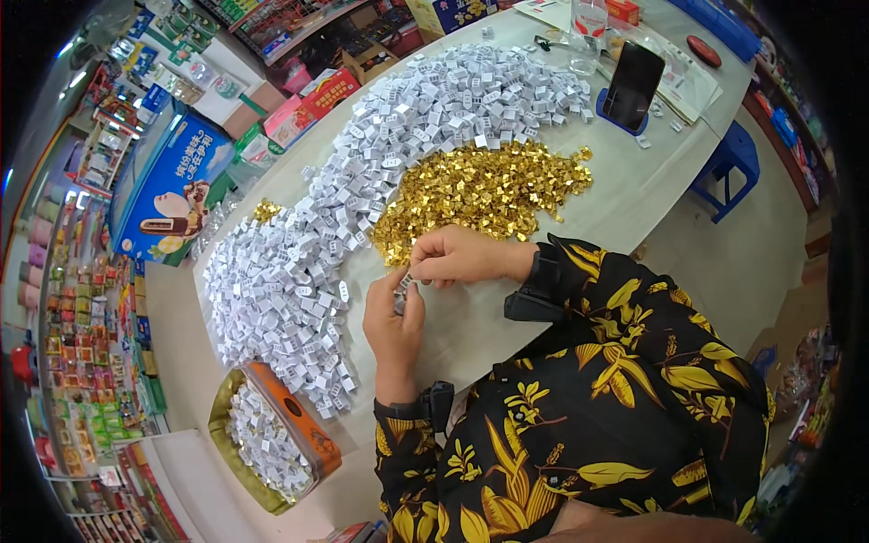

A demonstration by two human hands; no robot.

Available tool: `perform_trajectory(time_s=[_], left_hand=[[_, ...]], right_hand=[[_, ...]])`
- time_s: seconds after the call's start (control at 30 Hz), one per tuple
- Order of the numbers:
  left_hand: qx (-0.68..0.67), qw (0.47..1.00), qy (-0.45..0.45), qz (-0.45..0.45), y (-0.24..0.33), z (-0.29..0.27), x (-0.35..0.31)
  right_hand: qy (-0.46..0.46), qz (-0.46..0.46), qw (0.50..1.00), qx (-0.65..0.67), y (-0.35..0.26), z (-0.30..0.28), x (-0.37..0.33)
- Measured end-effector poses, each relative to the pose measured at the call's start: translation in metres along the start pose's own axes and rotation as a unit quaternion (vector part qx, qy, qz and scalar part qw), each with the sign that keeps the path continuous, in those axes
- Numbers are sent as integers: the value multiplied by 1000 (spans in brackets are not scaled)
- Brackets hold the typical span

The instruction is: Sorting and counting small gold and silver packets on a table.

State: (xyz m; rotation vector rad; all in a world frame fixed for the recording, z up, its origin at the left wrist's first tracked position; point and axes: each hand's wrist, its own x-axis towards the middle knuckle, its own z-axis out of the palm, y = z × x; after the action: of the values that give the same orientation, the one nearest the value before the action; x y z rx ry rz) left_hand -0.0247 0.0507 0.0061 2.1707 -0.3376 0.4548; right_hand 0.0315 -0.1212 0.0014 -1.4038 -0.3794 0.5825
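Note:
My left hand (392, 333) pinches a small white plastic block (405, 286) between thumb and fingertips. Against that block my right hand (460, 255) has its fingers pressed together; whatever they hold is too small and covered to make out. Both hands meet over the table (471, 319), at the near edge of a heap of small shiny gold metal pieces (480, 187). Around that heap, on its far and left sides, curves a large pile of small white slotted plastic blocks (281, 294).
At the table's left edge stands an orange tin box (288, 418) filled with white blocks. A phone on a blue stand (631, 89), a clear bottle (588, 34) and papers (674, 77) lie toward the far right. A blue stool (731, 172) is beside the table; shop shelves (86, 344) line the left.

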Motion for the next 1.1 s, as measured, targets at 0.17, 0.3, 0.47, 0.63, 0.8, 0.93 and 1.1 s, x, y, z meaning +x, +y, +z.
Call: perform_trajectory(time_s=[0.17, 0.3, 0.47, 0.63, 0.8, 0.93, 1.1], left_hand=[[-8, 1000, -4, 10, -4, 2, -1], [-30, 999, -18, -32, -7, 1, -5], [-34, 999, -19, -3, -7, 1, -4], [-233, 964, 49, -122, 7, -1, -2], [-343, 908, 140, -199, -2, -11, 6], [-342, 912, 115, -196, -11, -14, 0], [-279, 939, 66, -192, -4, -12, -1]], right_hand=[[-7, 12, 999, -44, 1, -3, 1], [-5, 9, 995, -99, -8, -1, -3], [-32, 45, 995, -83, -12, -2, -3], [-22, 46, 996, -72, -21, 0, 6], [42, -133, 915, -379, -11, -11, 12], [87, -194, 798, -564, -3, 5, 7], [71, -173, 804, -565, -5, 7, 5]])
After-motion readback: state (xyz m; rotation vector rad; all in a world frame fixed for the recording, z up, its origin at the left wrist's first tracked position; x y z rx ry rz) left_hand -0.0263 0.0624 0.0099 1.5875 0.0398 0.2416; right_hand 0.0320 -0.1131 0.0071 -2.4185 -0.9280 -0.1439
